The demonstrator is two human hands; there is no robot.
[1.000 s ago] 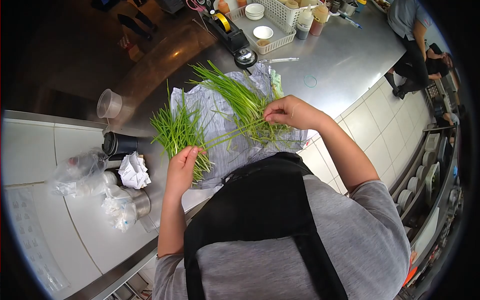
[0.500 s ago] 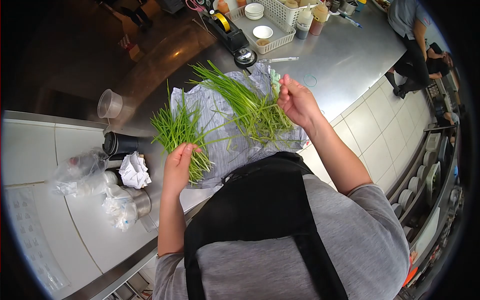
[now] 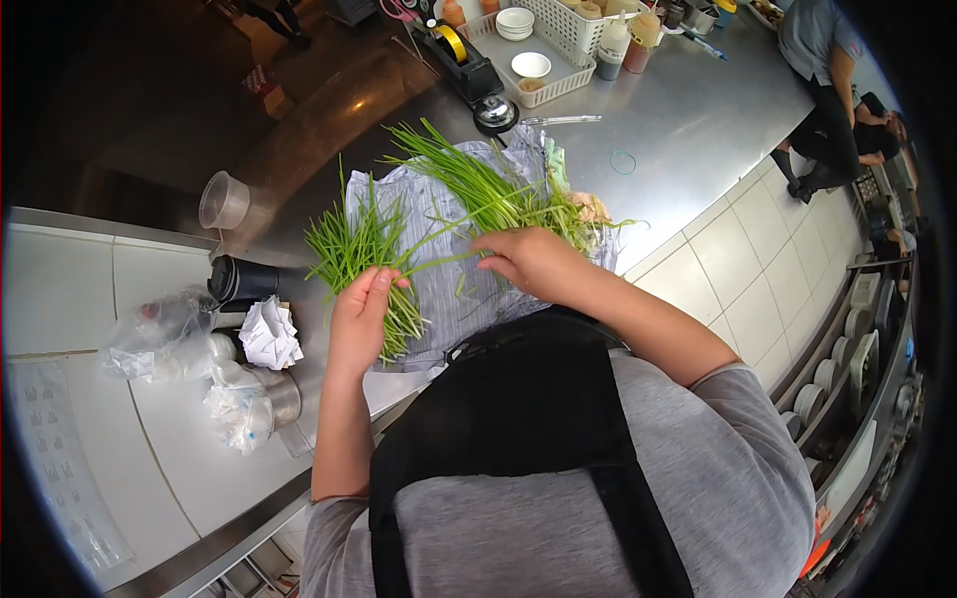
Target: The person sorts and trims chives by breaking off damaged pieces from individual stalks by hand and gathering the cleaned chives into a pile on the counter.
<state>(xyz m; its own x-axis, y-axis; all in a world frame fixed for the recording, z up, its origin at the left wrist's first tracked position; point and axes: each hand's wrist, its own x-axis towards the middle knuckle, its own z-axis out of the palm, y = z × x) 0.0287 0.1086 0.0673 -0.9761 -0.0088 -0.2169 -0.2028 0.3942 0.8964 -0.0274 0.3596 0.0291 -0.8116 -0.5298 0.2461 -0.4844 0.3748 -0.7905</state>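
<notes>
Two piles of long green stalks, a left pile (image 3: 359,244) and a larger right pile (image 3: 469,179), lie on a grey striped cloth (image 3: 424,299). My left hand (image 3: 364,304) pinches the ends of a few green stalks (image 3: 434,263) at the near side of the left pile. These stalks stretch across the cloth toward the right pile. Beside their other end is my right hand (image 3: 528,261), thumb and fingers apart, partly covering the right pile. Pale, limp strands (image 3: 568,217) lie around that pile's right end.
A metal counter (image 3: 678,120) bears a tape dispenser (image 3: 464,60), a bell (image 3: 495,114), a white basket (image 3: 553,85) and sauce bottles (image 3: 612,48). A plastic cup (image 3: 224,201) and a black-lidded container (image 3: 239,279) stand left. One person (image 3: 822,70) is at upper right.
My right hand has come down and left from above the pile's right end, its fingers opening. The view has shifted slightly. My left hand stays pinched on the stalks.
</notes>
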